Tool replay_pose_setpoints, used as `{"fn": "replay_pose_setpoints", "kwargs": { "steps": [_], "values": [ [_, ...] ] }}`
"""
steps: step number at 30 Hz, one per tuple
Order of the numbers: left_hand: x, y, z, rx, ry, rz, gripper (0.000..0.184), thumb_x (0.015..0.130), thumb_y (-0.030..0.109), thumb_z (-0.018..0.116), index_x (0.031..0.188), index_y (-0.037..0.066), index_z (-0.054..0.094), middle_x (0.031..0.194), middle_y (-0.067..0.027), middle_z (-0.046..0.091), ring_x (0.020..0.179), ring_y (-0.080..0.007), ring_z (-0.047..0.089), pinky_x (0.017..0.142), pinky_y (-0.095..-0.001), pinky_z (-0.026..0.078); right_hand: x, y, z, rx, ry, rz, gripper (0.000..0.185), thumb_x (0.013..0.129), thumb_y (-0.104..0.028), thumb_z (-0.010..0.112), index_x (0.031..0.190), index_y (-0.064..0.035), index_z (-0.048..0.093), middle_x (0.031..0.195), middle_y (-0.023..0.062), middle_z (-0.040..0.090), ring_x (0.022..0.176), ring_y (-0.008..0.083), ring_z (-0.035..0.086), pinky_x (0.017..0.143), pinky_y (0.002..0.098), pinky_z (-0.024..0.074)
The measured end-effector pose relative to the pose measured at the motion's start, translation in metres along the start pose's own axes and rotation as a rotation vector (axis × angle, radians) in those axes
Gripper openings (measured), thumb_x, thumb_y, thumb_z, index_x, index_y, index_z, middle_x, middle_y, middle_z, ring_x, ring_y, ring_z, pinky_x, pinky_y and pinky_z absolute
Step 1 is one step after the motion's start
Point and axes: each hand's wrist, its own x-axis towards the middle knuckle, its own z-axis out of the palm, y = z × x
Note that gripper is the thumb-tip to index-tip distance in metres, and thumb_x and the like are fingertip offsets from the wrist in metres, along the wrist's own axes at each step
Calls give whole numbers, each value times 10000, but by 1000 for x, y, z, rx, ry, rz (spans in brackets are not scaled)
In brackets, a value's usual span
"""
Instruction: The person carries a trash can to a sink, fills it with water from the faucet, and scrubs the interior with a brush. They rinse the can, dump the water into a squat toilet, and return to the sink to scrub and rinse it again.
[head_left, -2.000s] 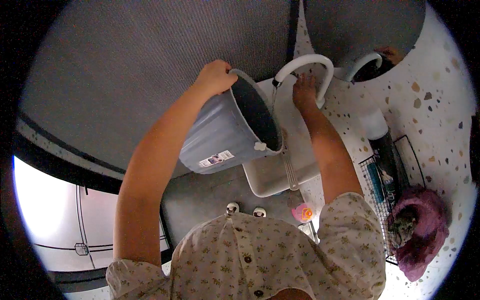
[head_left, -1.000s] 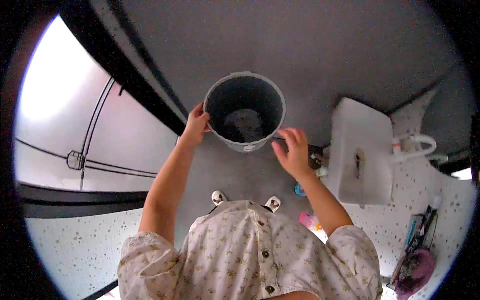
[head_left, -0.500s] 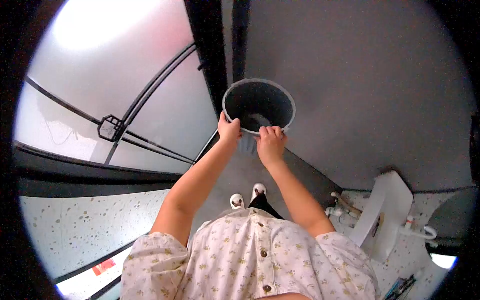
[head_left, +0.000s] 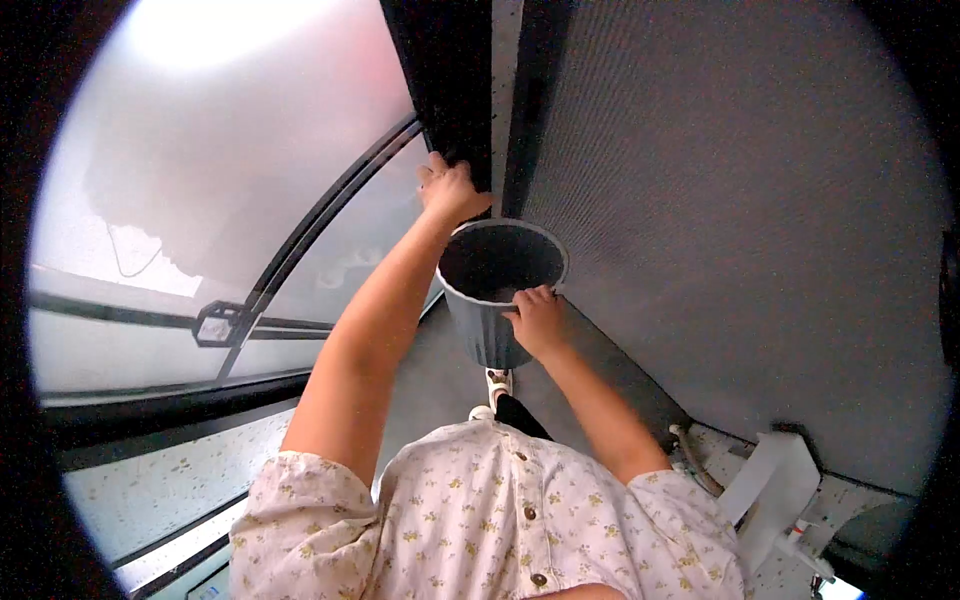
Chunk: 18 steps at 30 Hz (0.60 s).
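A grey, ribbed trash bin (head_left: pixel 482 335) with a lighter rim hangs in front of me, tilted so its dark inside shows. My right hand (head_left: pixel 538 322) is closed over the near right part of its rim. Above and left of the bin, my left hand (head_left: pixel 452 190) is off the rim with its fingers apart. Those fingers lie against the black edge (head_left: pixel 450 90) of the frosted door; whether they press on it I cannot tell.
The frosted glass door (head_left: pixel 330 210) with black bars and a latch-like fitting (head_left: pixel 220 324) stands at left. A dark grey wall (head_left: pixel 740 220) rises at right. A white fixture (head_left: pixel 775 480) with a hose is at lower right. My shoes (head_left: pixel 497 385) are below the bin.
My left hand has let go of the bin's rim and moved up to the door's edge. The bin has come lower and closer, still in my right hand.
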Motion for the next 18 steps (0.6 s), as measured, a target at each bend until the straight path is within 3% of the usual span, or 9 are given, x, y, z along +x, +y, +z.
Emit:
{"fn": "replay_pose_setpoints", "kwargs": {
  "steps": [2,6,11,14,18],
  "values": [
    [-7,8,6,-81,219,-110,619,590,449,692,1105,130,561,1211,-230,365,1052,-404,384,898,-447,355,6,3,13,5,-46,-20,240,719,-265,676,812,-78,557,872,47,586,955,260,500,779,471,398],
    [10,-5,32,-119,215,-110,693,569,335,706,1186,112,484,1200,-209,325,1065,-405,354,840,-468,430,27,2,36,-54,-128,-85,242,706,-276,681,816,-94,563,871,30,587,985,237,498,767,492,384],
    [29,-13,39,-126,264,-84,667,574,351,720,1160,132,487,1223,-224,316,1060,-419,367,851,-464,424,37,-4,36,7,-206,-143,239,698,-281,683,817,-106,572,895,17,590,1001,218,495,807,507,370],
    [40,-20,20,-156,229,-61,613,591,362,725,1114,124,511,1225,-231,323,1045,-420,400,875,-446,405,31,-3,39,39,-136,-179,223,697,-262,680,811,-105,572,883,17,587,987,220,499,833,517,360],
    [77,-62,4,-178,206,-148,591,567,387,708,1047,101,518,1180,-246,354,1074,-404,394,900,-448,378,47,-18,51,90,-162,-240,235,698,-248,674,843,-94,572,910,48,577,1004,252,490,848,562,366]
  ]
}}
